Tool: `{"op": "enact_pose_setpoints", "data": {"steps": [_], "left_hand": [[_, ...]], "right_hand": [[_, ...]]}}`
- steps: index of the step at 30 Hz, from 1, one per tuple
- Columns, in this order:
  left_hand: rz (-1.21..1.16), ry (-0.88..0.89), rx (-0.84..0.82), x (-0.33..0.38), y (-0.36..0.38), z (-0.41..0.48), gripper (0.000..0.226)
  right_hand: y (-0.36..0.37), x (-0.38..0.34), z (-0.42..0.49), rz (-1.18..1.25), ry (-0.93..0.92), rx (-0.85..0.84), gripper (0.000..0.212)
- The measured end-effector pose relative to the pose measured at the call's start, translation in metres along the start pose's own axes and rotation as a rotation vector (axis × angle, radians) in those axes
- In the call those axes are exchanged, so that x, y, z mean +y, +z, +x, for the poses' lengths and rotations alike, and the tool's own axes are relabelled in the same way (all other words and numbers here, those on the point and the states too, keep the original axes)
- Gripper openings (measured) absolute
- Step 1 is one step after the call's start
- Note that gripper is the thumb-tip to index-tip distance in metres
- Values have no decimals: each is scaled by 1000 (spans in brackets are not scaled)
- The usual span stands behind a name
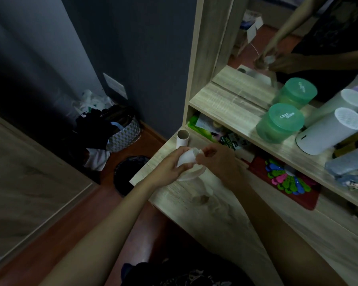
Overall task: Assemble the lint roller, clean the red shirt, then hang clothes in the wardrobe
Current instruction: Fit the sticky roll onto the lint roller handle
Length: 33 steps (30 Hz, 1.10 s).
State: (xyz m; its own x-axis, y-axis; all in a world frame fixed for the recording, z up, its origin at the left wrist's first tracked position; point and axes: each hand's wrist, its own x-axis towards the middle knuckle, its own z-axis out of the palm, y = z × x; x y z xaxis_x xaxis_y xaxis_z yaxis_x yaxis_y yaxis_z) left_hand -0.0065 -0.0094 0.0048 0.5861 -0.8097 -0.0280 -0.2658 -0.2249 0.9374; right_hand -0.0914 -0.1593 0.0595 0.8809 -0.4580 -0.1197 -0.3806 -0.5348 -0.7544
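Observation:
My left hand (172,164) grips a white lint roll (187,156) above the wooden desk (221,213). My right hand (215,159) pinches the roll's far end with its fingertips. A white curved piece of the lint roller, its handle or cover (189,176), shows just under the hands; which it is I cannot tell. An empty cardboard tube (182,138) stands upright at the desk's far left corner. No red shirt is in view.
A green lidded tub (281,122) and a white cylinder (331,131) stand on the shelf before a mirror (298,38). A red mat with coloured pieces (285,178) lies under the shelf. On the floor are a laundry basket (124,135) and a black bin (128,174).

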Motion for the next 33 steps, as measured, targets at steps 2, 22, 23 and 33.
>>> {"op": "enact_pose_setpoints", "data": {"steps": [2,22,23,33], "left_hand": [[-28,-26,5,0,2,0,50],[-318,-185,91,0,0,3,40],[-340,-198,106,1,0,4,41],[-696,-366,261,-14,10,-3,21]], "right_hand": [[-1,4,0,44,36,-1,15],[5,10,1,648,153,-131,5],[5,12,1,684,152,-125,5],[24,50,-14,818,260,-55,15]]}}
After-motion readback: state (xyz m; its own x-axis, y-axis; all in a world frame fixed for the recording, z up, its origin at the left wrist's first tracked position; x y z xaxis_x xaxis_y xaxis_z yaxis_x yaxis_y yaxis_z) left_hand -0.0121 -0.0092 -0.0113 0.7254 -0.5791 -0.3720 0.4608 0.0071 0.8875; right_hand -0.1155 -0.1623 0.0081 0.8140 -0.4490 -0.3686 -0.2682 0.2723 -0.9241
